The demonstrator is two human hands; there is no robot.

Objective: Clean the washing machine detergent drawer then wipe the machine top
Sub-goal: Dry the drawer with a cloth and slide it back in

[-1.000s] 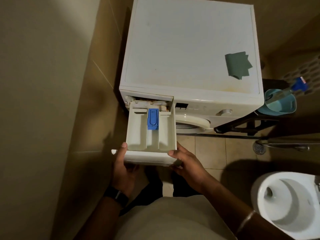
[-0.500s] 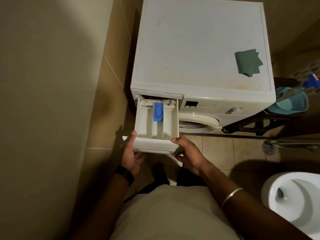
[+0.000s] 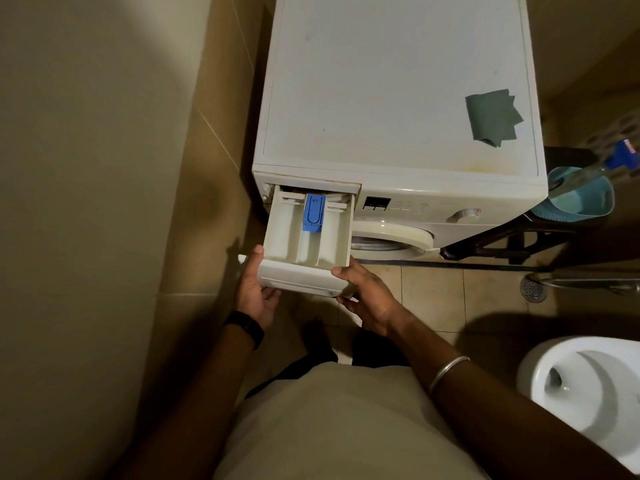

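The white detergent drawer (image 3: 294,277) sticks out of the front left of the white washing machine (image 3: 398,81), its three compartments open to view and a blue insert (image 3: 313,213) in the middle one. My left hand (image 3: 254,291) grips the drawer's front left corner, thumb on top and fingers underneath. My right hand (image 3: 367,296) holds the front right corner in the same way. A folded grey-green cloth (image 3: 491,117) lies on the machine top near its right edge.
A tiled wall runs close along the left. Right of the machine a dark stand carries a light blue tub (image 3: 578,197) with a blue-capped bottle (image 3: 620,155). A floor drain (image 3: 533,289) and a white toilet (image 3: 581,386) lie at the lower right.
The drawer has slid further back into the machine, with both hands staying on its front corners. The view has shifted a little to the left.
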